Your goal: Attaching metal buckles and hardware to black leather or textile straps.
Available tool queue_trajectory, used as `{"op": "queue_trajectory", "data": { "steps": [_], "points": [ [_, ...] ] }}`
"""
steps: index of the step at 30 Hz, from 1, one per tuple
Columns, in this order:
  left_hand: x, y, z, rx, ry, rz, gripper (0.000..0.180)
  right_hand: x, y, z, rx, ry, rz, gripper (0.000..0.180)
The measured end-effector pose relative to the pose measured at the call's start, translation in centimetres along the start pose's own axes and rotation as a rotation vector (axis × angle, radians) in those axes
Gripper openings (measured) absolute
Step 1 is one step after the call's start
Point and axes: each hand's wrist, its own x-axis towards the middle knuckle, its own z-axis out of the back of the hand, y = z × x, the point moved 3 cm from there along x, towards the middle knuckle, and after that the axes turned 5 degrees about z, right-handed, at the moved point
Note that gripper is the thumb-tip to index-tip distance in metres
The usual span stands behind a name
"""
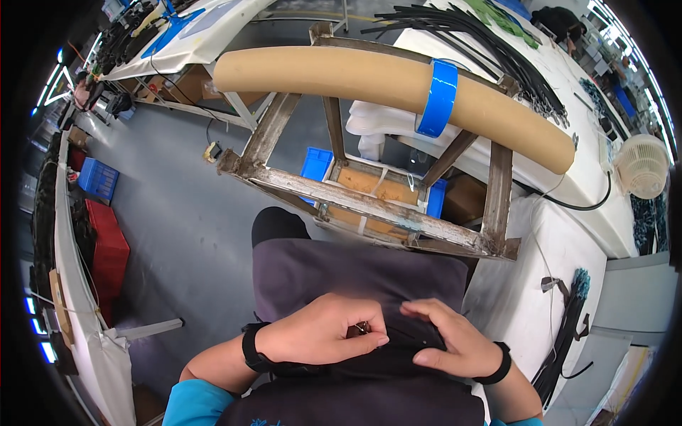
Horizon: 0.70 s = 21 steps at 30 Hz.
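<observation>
A small dark piece [363,327] is held above the lap, in the left hand [323,330], whose fingers are curled closed round it with the thumb laid along the front. Most of it is covered by the grip, so its shape and material cannot be told with certainty. It is judged to be light and stiff, perhaps a little slick if it is metal, and is best taken by its exposed edge, between thumb and forefinger. The right hand [458,344] is held just beside, its fingers loosely spread, thumb well apart, with nothing grasped. Beneath both hands a dark apron [341,277] is spread, against which so small a piece could easily be lost. Forward reach is blocked by a worn metal frame [355,201], across whose top a brown cardboard tube [305,69] is laid, wrapped by a blue band [439,99]. To the right, black strips [565,341] are bundled on a white-covered table [568,245]; a red box [106,245] and a blue crate [98,179] are seen at the left.
</observation>
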Motion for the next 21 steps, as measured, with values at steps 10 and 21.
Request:
{"op": "queue_trajectory", "data": {
  "steps": [10,21],
  "points": [
    [-0.1,0.1,0.4,-0.094,-0.105,0.032,0.014,1.7,1.6,-2.8,-0.133,-0.355,0.061,0.033],
    [2.1,2.7,2.8,-0.292,-0.224,-0.034,0.023,1.0,1.5,-1.5,-0.139,-0.503,0.093,0.032]
  ]
}}
